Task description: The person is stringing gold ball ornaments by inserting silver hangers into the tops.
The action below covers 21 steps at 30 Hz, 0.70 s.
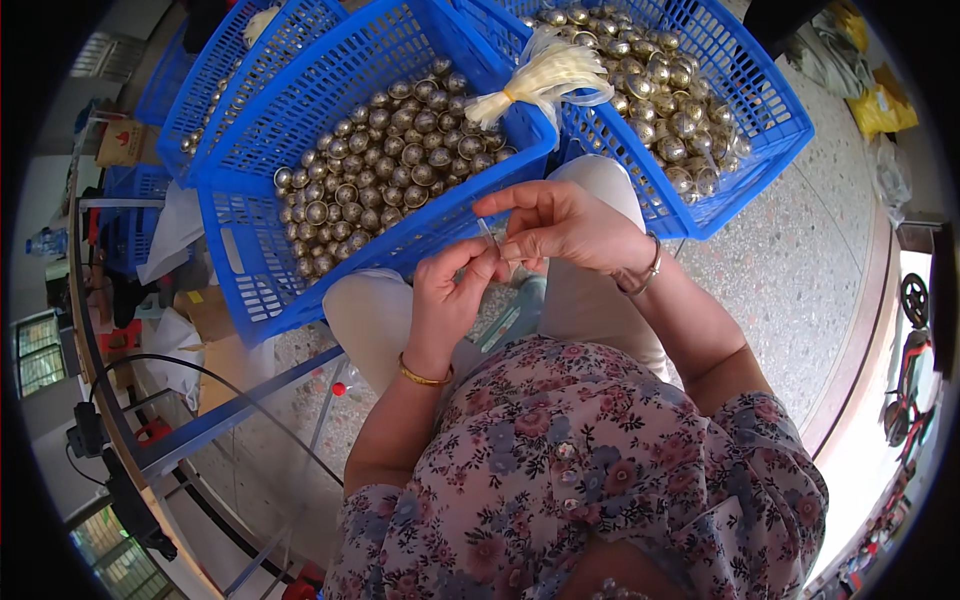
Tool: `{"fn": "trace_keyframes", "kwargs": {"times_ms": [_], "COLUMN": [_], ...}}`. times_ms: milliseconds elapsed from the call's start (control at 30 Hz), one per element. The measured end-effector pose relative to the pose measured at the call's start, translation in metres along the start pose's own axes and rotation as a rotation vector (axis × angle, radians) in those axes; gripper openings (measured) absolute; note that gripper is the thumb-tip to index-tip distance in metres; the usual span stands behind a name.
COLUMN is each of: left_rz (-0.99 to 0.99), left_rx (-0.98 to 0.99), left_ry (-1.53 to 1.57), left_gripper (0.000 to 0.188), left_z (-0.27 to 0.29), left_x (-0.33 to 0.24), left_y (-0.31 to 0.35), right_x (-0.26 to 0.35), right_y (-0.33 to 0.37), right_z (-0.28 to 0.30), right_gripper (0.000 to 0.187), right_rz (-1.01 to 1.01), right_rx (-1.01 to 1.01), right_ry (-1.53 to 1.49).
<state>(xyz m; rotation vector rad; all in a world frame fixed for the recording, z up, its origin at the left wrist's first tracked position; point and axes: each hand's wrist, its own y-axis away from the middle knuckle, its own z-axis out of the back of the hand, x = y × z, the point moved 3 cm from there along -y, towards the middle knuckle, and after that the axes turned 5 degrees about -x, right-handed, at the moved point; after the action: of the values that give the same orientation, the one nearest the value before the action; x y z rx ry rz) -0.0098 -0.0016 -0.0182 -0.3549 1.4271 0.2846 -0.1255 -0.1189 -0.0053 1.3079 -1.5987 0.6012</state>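
Observation:
In front of my lap both hands meet over a thin, pale, see-through strip (487, 234). My left hand (452, 292) is closed, thumb and fingertips pinched at its lower end. The right hand (572, 232) pinches beside it with thumb and fingers, the index finger reaching out over the strip. What else the fingertips hold is too small to make out. Just beyond the hands stands a blue plastic basket (262, 318) with many shiny gold-silver balls (385, 165). A bundle of cream-coloured strips (548, 82), tied with a yellow band, rests on this basket's right rim.
A second blue basket (772, 140) of larger-looking metallic balls (672, 110) stands at the right. More blue baskets (232, 62) crowd the far left. A metal frame (255, 395) with a black cable (240, 392) stands to my left. Yellow bags (882, 105) lie far right on the speckled floor.

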Motion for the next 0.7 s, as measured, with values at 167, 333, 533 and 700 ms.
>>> {"fn": "trace_keyframes", "kwargs": {"times_ms": [167, 333, 533, 700], "left_rz": [-0.210, -0.431, -0.468, -0.187], "left_rx": [-0.003, -0.021, -0.017, -0.032], "left_ry": [-0.277, -0.597, -0.688, -0.352], "left_gripper": [0.007, 0.006, 0.006, 0.005], "left_z": [0.000, -0.001, -0.003, -0.002], "left_x": [-0.002, -0.013, -0.011, -0.001], "left_y": [-0.003, -0.005, -0.004, -0.005], "right_x": [-0.010, -0.007, -0.010, -0.013], "right_y": [-0.004, -0.004, -0.006, -0.007], "right_z": [0.004, 0.002, 0.004, 0.004], "right_gripper": [0.037, 0.027, 0.010, 0.004], "right_rz": [-0.032, -0.013, -0.013, 0.048], "right_rx": [-0.057, -0.127, -0.155, -0.192], "right_ry": [-0.009, 0.056, 0.099, 0.143]}}
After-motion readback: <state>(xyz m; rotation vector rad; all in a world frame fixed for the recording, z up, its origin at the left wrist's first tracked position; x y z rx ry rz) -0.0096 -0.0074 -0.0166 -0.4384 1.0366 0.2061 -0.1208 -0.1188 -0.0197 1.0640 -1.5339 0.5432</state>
